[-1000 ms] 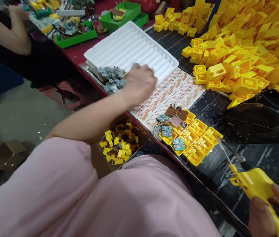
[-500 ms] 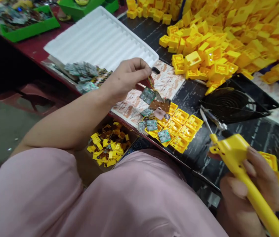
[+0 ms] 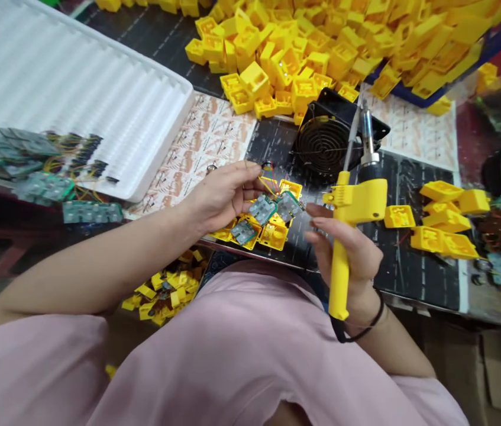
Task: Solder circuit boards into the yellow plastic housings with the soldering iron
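Observation:
My left hand (image 3: 226, 198) is closed in a pinch on thin wires, which run to a small green-edged circuit board (image 3: 289, 206). A small round black part (image 3: 267, 167) with a red wire shows just beyond its fingertips. My right hand (image 3: 359, 254) grips a yellow soldering iron (image 3: 341, 266), its metal tip pointing up and away from me. The right fingertips reach close to the board's right edge; contact is unclear. Below the hands, open yellow plastic housings (image 3: 274, 236) sit by the table's near edge, with another circuit board (image 3: 243, 232) lying on them.
A black fan (image 3: 323, 142) stands behind the hands. Yellow housings (image 3: 254, 80) are heaped at the back. To the left, a white foam tray (image 3: 144, 118) bears wired circuit boards (image 3: 46, 186). More housings (image 3: 443, 222) lie right. A container of yellow pieces (image 3: 165, 293) sits below the table edge.
My right hand has brought the soldering iron in from the right, turning its tip upward, near the circuit board. My left hand still pinches the wires. The view has swung right.

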A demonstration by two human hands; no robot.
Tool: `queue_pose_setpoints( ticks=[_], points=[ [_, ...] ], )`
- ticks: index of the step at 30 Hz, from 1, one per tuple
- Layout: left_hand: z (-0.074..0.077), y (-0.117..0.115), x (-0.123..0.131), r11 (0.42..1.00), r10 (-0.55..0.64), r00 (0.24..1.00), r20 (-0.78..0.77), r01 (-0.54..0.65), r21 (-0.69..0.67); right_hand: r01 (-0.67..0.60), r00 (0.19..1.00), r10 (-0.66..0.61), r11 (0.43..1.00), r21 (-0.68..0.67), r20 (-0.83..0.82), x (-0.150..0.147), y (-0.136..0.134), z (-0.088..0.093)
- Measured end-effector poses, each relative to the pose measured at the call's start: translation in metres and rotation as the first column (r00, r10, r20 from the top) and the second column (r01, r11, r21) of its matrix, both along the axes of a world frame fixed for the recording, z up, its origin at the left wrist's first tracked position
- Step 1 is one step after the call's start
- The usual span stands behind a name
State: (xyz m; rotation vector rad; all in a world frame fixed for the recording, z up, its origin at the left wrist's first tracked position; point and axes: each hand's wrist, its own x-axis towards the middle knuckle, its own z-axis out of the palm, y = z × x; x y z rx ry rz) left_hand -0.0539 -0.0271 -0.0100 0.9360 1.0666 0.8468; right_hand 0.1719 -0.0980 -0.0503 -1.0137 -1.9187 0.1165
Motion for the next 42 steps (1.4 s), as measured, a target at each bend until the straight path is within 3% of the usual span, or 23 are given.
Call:
queue_pose_setpoints(
  ticks=[7, 10, 12, 16, 18, 20, 21, 23, 25, 27, 28, 29, 31, 34, 37, 39, 40, 42],
  points=[
    [-0.006, -0.006, 0.002, 0.994, -0.109, 0.993, 0.04, 0.108, 0.029, 0.03, 0.983, -0.023, 0.999, 0.035, -0.182, -0.018, 0.012, 0.012],
    [0.0, -0.002, -0.012, 0.957, -0.247, 0.964, -0.095, 0.258, 0.131, 0.051, 0.963, -0.038, 0.998, 0.04, -0.266, -0.015, 0.015, 0.02],
    [0.006, 0.004, -0.025, 0.913, -0.271, 0.933, -0.238, 0.328, 0.245, 0.069, 0.95, -0.054, 0.997, 0.039, -0.308, -0.011, 0.016, 0.026],
    [0.011, 0.016, -0.054, 0.806, -0.241, 0.807, -0.538, 0.476, 0.352, 0.128, 0.938, -0.106, 0.991, 0.048, -0.331, 0.0, 0.016, 0.033],
    [0.011, 0.018, -0.061, 0.731, -0.196, 0.659, -0.726, 0.592, 0.34, 0.139, 0.94, -0.122, 0.99, 0.032, -0.319, 0.004, 0.015, 0.033],
    [0.011, 0.016, -0.058, 0.655, -0.025, 0.528, -0.849, 0.65, 0.385, 0.123, 0.948, -0.116, 0.992, 0.003, -0.296, 0.006, 0.015, 0.031],
    [0.01, 0.014, -0.052, 0.624, 0.064, 0.51, -0.858, 0.651, 0.433, 0.116, 0.953, -0.114, 0.993, -0.009, -0.282, 0.005, 0.015, 0.029],
    [0.01, 0.009, -0.035, 0.588, 0.131, 0.612, -0.78, 0.585, 0.558, 0.109, 0.961, -0.108, 0.994, -0.012, -0.255, 0.003, 0.015, 0.027],
    [0.01, 0.004, -0.012, 0.666, 0.019, 0.806, -0.591, 0.431, 0.609, 0.104, 0.966, -0.098, 0.994, 0.014, -0.238, -0.001, 0.014, 0.025],
    [0.009, -0.001, 0.01, 0.825, -0.102, 0.955, -0.28, 0.238, 0.512, 0.094, 0.969, -0.08, 0.994, 0.049, -0.232, -0.004, 0.013, 0.023],
    [0.007, -0.002, 0.02, 0.894, -0.123, 0.986, -0.114, 0.16, 0.418, 0.09, 0.971, -0.073, 0.994, 0.062, -0.228, -0.006, 0.012, 0.022],
    [0.006, -0.004, 0.029, 0.942, -0.123, 0.992, 0.031, 0.106, 0.318, 0.09, 0.972, -0.072, 0.993, 0.071, -0.223, -0.007, 0.012, 0.021],
    [0.004, -0.006, 0.042, 0.982, -0.105, 0.97, 0.221, 0.067, 0.176, 0.098, 0.972, -0.08, 0.992, 0.073, -0.221, -0.01, 0.011, 0.017],
    [0.005, -0.007, 0.05, 0.992, -0.093, 0.95, 0.299, 0.064, 0.105, 0.082, 0.965, -0.059, 0.993, 0.08, -0.255, -0.011, 0.011, 0.012],
    [0.019, 0.001, 0.04, 0.988, -0.106, 0.969, 0.225, 0.077, 0.138, 0.035, 0.976, -0.016, 0.996, 0.084, -0.217, 0.001, 0.008, 0.013],
    [0.03, 0.015, 0.026, 0.961, -0.161, 0.987, -0.009, 0.159, 0.227, 0.067, 0.986, -0.051, 0.993, 0.093, -0.159, 0.018, 0.004, 0.014],
    [0.034, 0.023, 0.018, 0.929, -0.199, 0.959, -0.203, 0.251, 0.272, 0.088, 0.989, -0.074, 0.991, 0.106, -0.129, 0.027, 0.001, 0.015],
    [0.036, 0.039, 0.006, 0.83, -0.258, 0.762, -0.595, 0.49, 0.268, 0.094, 0.994, -0.086, 0.987, 0.13, -0.065, 0.046, -0.008, 0.019]
  ],
)
